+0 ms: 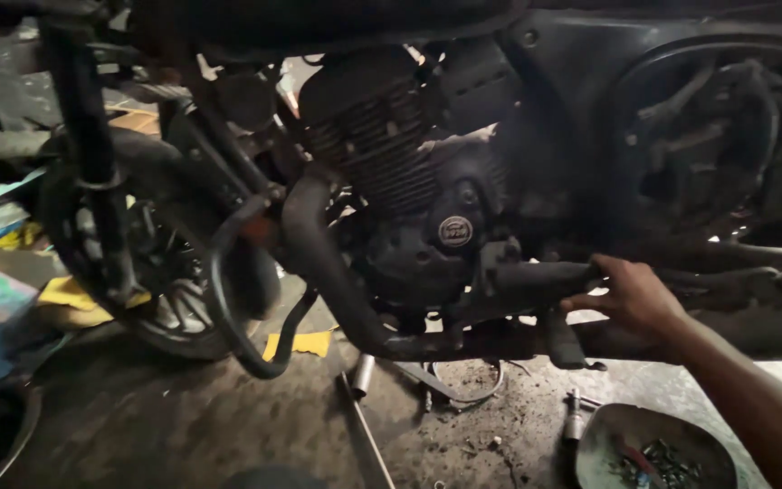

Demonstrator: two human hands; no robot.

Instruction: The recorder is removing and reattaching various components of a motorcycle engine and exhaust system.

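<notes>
Black and grimy all over: a motorcycle engine (409, 172), finned cylinder above, round badge on the side cover. Just right of that engine, low down, a right hand (631, 294) wrapped around the rear end of a dark footrest bar (536, 276), fingers curled over the top, thumb side hidden against the metal. Hard to tell how tightly gripped. Forearm cut off at the lower right corner. No left hand anywhere in view.

Curving down from the front of the engine and running back beneath it, a thick exhaust pipe (328, 263), its rear end lost in shadow. Left of the engine, a front wheel (151, 272), partly masked by a black crash guard loop (228, 299) and fork leg. Below the engine on the dirty floor, a metal socket (363, 374), a long thin rod (364, 435), and farther right a shallow metal dish (617, 430) with small parts too blurred to name. Right of the engine, bodywork and wiring swallowed by darkness.
</notes>
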